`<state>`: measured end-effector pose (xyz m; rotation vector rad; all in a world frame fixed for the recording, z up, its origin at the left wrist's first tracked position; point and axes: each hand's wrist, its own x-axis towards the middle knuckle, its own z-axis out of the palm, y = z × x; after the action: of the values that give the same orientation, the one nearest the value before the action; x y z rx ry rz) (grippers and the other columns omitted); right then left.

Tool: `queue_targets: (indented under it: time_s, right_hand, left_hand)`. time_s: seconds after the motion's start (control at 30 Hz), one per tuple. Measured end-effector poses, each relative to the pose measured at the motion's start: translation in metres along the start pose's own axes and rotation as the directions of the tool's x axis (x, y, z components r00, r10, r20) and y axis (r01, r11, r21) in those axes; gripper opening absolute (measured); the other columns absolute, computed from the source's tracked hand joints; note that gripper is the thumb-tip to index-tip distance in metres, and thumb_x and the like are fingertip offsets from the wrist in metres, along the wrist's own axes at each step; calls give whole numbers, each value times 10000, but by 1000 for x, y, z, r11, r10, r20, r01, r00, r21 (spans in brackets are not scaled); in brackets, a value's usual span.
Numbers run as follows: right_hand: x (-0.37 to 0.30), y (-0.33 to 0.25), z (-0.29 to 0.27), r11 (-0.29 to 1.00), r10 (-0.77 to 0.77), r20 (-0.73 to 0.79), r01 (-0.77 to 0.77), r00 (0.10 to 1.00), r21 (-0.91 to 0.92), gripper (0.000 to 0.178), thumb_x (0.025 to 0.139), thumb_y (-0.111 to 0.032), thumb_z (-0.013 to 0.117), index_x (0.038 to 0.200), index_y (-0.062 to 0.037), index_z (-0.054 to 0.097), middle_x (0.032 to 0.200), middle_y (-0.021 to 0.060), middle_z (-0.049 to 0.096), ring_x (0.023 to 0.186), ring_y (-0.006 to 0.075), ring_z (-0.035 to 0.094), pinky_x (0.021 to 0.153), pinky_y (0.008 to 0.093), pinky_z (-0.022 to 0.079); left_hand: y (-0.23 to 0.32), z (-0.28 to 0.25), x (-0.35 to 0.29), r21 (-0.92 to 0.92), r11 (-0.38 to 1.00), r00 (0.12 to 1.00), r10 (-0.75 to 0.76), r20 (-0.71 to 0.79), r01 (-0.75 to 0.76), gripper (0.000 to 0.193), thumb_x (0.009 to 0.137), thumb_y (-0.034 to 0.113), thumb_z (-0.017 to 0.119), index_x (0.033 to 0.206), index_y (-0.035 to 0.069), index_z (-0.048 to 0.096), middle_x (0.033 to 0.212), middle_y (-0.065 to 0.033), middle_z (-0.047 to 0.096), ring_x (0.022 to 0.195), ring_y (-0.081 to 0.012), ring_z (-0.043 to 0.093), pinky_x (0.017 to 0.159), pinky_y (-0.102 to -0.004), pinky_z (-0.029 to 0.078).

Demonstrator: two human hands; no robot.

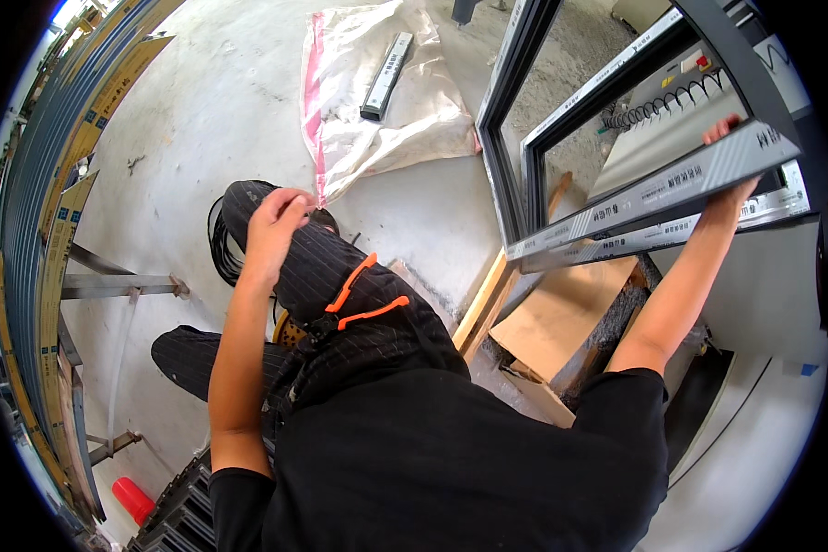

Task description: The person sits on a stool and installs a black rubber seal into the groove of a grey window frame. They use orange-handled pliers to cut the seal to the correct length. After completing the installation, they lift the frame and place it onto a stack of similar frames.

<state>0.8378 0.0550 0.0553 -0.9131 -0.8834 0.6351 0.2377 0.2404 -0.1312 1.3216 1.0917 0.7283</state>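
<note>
My right hand [729,175] reaches out to the right and is closed round a dark window frame [653,189] covered with white printed protective film. Its thumb and fingers wrap the near bar, which slants up to the right. A second framed rectangle [535,161] stands behind this bar. My left hand [274,230] is raised over my bent knee, its fingers curled and pinched together. Anything between those fingers is too small or hidden to make out. A tool with orange handles [363,299] lies against my thigh, its head hidden in shadow.
Ahead on the concrete floor, a white woven sack [377,152] carries a short film-wrapped profile [388,75]. Cardboard [566,317] and a wooden strip [483,299] lie under the frame. Long profiles [28,221] are stacked at left by a metal stand [124,285]. A red container [133,500] is lower left.
</note>
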Motion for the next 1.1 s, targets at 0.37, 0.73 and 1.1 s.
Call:
queue_targets:
  time_s: [0.37,0.73,1.1]
  right_hand:
    - [25,3,-32,979,-97,-392,17,915,-203,904,851,-832,303,1099,-6,574,948,120,567,874,256,539,827,406,464]
    - [-85,12,-8,991,-133,-275,120,952,-66,694,879,-673,390,976,-20,603,807,93,539,697,188,459,683,339,400]
    - [-172,19,61,567,-745,-529,-32,406,-823,609,1036,-438,442,1317,101,475,1270,192,566,1147,283,577,994,383,484]
  left_hand:
    - [-62,-37,8,164,986,988,41,-146,-17,219,985,213,556,1041,24,652,1014,-61,680,971,-161,635,846,-303,487]
    - [-72,20,8,863,339,767,637,81,-373,80,828,144,661,850,68,671,854,-65,659,898,-262,612,767,-403,430]
    - [-70,18,2,862,333,764,639,91,-381,82,833,145,665,846,64,672,853,-58,665,898,-258,609,778,-398,422]
